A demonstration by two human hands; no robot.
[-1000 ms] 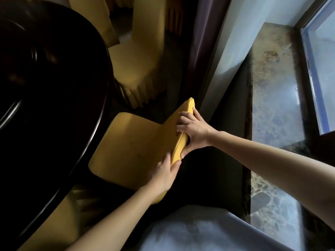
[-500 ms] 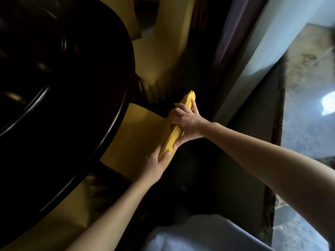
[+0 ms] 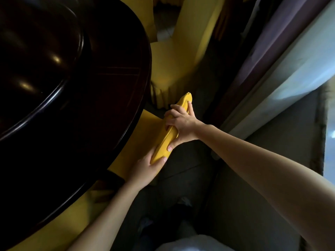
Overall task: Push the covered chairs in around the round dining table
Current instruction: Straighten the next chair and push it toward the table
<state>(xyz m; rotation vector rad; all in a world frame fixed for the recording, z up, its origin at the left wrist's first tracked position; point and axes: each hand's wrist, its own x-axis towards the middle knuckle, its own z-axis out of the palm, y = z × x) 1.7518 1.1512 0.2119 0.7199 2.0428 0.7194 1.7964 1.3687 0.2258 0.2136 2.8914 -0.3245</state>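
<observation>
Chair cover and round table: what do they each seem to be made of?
Chair cover: probably matte yellow fabric; it creases and dents where the right hand grips it. Round table: seemingly dark wood under glossy lacquer; sharp light reflections and faint straight lines show on its top.

The round table (image 3: pixel 108 87) is dark wood under a high-gloss lacquer, smooth enough to throw back bright highlights along its raised ring. The chair cover (image 3: pixel 167 142) is yellow cloth, matt and smooth where it stretches over the backrest. The second chair cover (image 3: pixel 170 57) is the same matt cloth, pleated at the skirt. The curtain (image 3: pixel 272 42) is dull purple fabric; the floor (image 3: pixel 244 196) looks dark and matt.
</observation>
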